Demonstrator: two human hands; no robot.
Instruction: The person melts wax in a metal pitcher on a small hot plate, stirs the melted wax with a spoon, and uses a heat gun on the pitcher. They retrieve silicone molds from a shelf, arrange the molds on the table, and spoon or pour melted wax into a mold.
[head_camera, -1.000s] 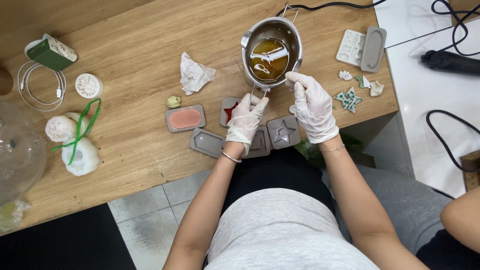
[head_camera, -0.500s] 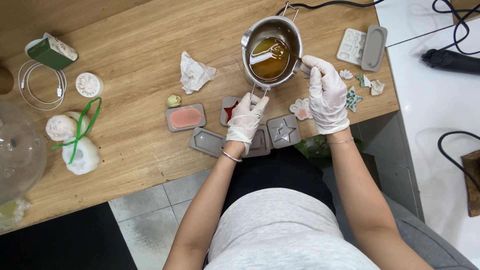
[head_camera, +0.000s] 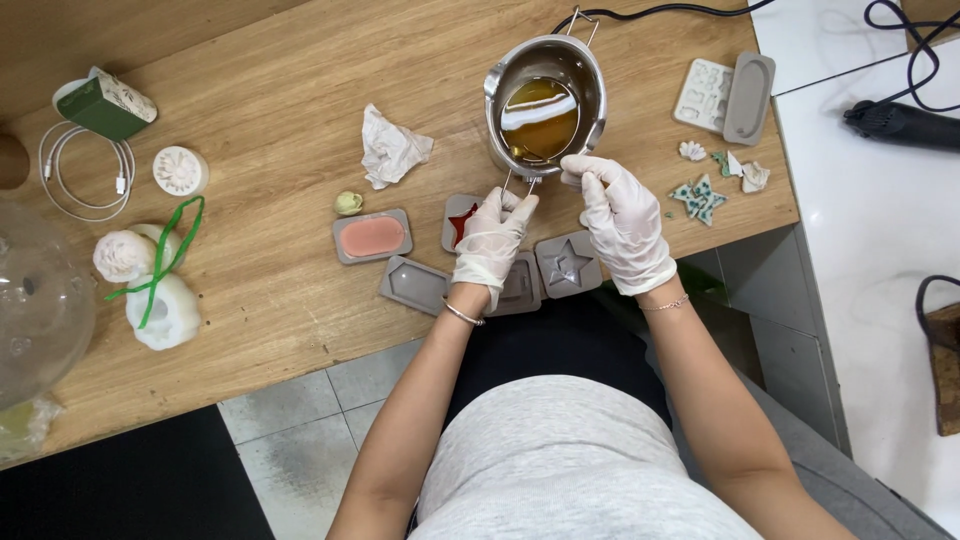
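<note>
At the far left of the wooden bench (head_camera: 280, 120) a glass dome (head_camera: 35, 300) is seen, with a coiled white cable (head_camera: 85, 170), a green box (head_camera: 105, 102), white flower-shaped casts (head_camera: 150, 285) tied with green ribbon, and a small round carved piece (head_camera: 180, 170). Further right a crumpled tissue (head_camera: 392, 148) is laid, and below it a grey mould filled with pink (head_camera: 372, 238) beside an empty grey mould (head_camera: 415, 284). The left hand (head_camera: 492, 240), gloved in white, is closed on the wire handle (head_camera: 518, 183) of the steel pot (head_camera: 545, 100), its fingers pinched around the wire just over a mould holding something red (head_camera: 462, 222). The pot, standing on the bench and holding amber liquid, is touched at its near rim by the right hand (head_camera: 622, 218); half a second ago that hand was held at the pot's right side, and a second ago lower, so the pot is now steadied from the front. Whether the right fingers are clamped on the rim or only resting there cannot be told, perhaps the latter. A star mould (head_camera: 568, 264) lies below, between the wrists. To the right, small teal and white casts (head_camera: 700, 195) and two more moulds (head_camera: 728, 92) are set.
</note>
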